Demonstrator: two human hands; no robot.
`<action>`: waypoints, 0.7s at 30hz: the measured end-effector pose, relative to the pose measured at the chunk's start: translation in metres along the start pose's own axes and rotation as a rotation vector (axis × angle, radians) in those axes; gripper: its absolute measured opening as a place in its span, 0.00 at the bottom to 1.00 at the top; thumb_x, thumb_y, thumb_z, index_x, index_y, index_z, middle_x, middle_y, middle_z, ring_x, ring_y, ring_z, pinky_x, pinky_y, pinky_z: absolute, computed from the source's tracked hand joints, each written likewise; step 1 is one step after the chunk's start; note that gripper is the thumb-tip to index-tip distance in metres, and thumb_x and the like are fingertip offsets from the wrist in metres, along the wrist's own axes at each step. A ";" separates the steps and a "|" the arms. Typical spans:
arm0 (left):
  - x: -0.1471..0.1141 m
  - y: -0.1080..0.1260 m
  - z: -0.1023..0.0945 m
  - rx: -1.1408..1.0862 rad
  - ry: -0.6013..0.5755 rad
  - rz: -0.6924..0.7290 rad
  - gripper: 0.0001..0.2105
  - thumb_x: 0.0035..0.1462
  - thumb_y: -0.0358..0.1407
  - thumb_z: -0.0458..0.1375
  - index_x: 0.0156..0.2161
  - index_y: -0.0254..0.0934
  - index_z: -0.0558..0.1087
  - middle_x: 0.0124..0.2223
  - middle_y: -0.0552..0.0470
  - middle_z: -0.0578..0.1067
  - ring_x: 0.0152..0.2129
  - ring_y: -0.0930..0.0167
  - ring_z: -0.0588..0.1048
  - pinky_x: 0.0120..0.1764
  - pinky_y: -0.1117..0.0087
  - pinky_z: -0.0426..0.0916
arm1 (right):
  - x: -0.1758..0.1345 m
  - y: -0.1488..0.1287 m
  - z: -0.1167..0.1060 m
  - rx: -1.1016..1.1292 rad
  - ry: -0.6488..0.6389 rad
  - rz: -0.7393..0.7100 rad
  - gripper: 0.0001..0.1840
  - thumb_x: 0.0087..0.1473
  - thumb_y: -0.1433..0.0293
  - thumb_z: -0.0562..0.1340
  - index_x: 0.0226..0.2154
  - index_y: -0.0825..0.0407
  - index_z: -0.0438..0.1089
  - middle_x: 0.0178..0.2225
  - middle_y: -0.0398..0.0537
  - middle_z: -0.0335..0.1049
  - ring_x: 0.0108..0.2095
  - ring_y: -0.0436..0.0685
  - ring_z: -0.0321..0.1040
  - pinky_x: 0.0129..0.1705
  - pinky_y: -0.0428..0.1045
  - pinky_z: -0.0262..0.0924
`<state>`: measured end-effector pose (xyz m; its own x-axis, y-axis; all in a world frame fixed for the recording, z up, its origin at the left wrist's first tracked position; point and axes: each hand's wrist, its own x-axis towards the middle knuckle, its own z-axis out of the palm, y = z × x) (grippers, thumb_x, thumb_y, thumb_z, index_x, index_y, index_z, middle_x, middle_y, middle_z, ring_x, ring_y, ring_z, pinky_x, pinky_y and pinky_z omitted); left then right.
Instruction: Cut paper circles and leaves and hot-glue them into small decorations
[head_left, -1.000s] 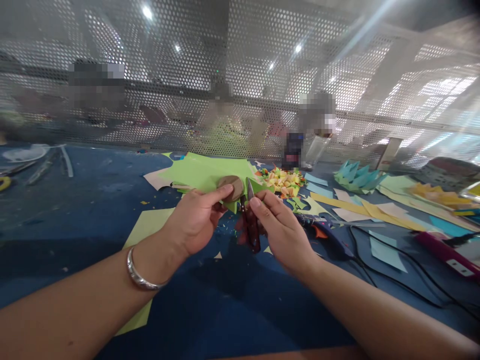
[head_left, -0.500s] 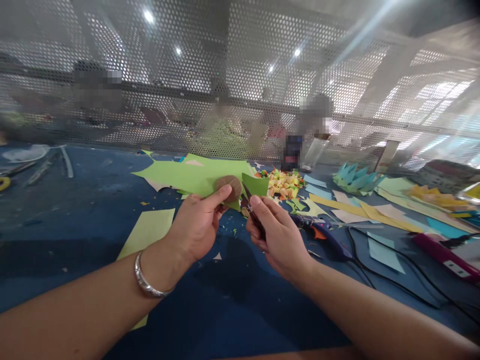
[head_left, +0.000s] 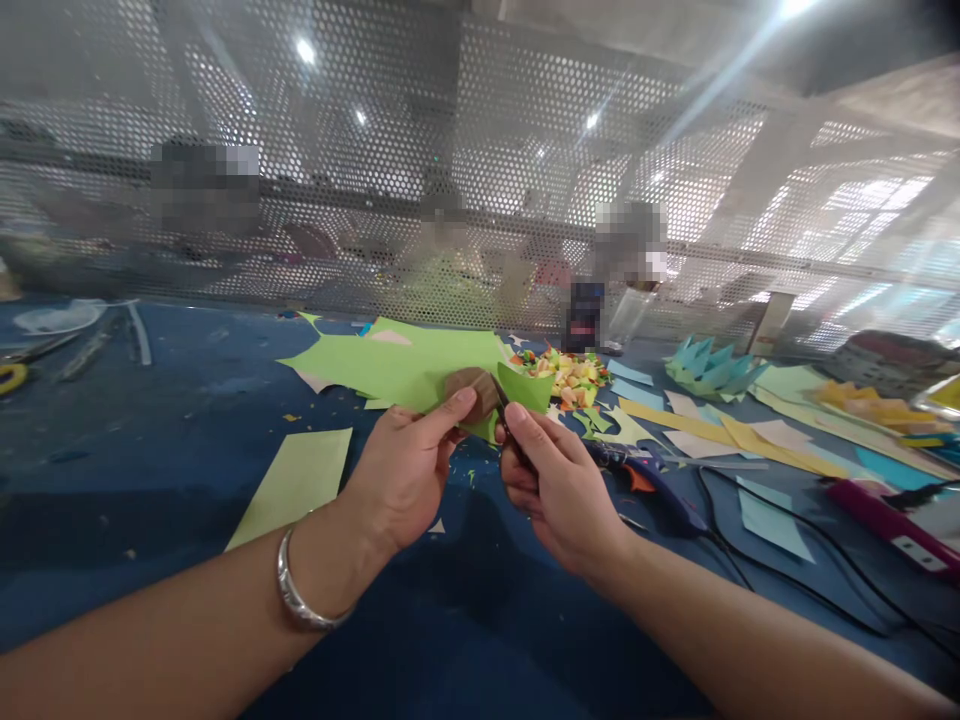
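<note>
My left hand (head_left: 409,465) pinches a brown round disc (head_left: 465,382) flat against green paper (head_left: 420,372), thumb on top and fingers underneath. In my right hand (head_left: 566,485) are dark scissors (head_left: 501,392), gripped with the fingers closed round the handles. Their blades lie at the right edge of the disc, where a flap of the green paper (head_left: 526,386) curls up beside them. The handles are mostly hidden by my fingers. Whether the wide green area on the left is one sheet or several, I cannot tell.
A glue gun (head_left: 667,490) with a dark cord lies right of my right hand, near a purple power strip (head_left: 892,525). Small coloured paper pieces (head_left: 574,375) are heaped behind. A pale green strip (head_left: 296,480) lies left. A perforated metal screen (head_left: 337,200) stands at the back.
The scissors have moved slightly right and down along the disc's edge. The green flap has swung further right. The disc has tilted, still pinched by my left hand.
</note>
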<state>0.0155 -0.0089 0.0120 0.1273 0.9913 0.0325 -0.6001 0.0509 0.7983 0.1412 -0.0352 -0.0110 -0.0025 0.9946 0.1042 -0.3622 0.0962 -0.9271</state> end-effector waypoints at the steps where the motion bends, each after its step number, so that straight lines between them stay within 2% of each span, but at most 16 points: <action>1: -0.001 0.000 0.000 -0.003 0.003 -0.001 0.02 0.51 0.28 0.69 0.32 0.34 0.83 0.38 0.51 0.84 0.37 0.72 0.79 0.45 0.73 0.72 | 0.000 0.000 0.000 0.002 0.000 0.002 0.22 0.54 0.50 0.67 0.27 0.51 0.64 0.16 0.33 0.50 0.17 0.44 0.39 0.16 0.42 0.33; 10: 0.001 -0.003 -0.002 -0.052 -0.058 0.022 0.04 0.54 0.28 0.68 0.37 0.34 0.83 0.43 0.50 0.83 0.41 0.72 0.79 0.46 0.74 0.72 | -0.001 -0.002 0.002 0.024 -0.007 -0.024 0.22 0.55 0.52 0.67 0.26 0.51 0.63 0.16 0.33 0.49 0.17 0.44 0.40 0.15 0.41 0.34; 21: 0.002 0.002 0.000 -0.035 -0.034 -0.019 0.03 0.55 0.26 0.66 0.35 0.32 0.83 0.38 0.50 0.84 0.37 0.73 0.80 0.42 0.76 0.73 | 0.000 0.000 -0.002 -0.023 -0.019 -0.020 0.22 0.57 0.51 0.65 0.27 0.50 0.63 0.15 0.33 0.49 0.16 0.44 0.39 0.16 0.42 0.34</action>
<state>0.0143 -0.0069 0.0135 0.1658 0.9854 0.0386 -0.6248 0.0747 0.7772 0.1432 -0.0350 -0.0113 -0.0128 0.9915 0.1296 -0.3407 0.1175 -0.9328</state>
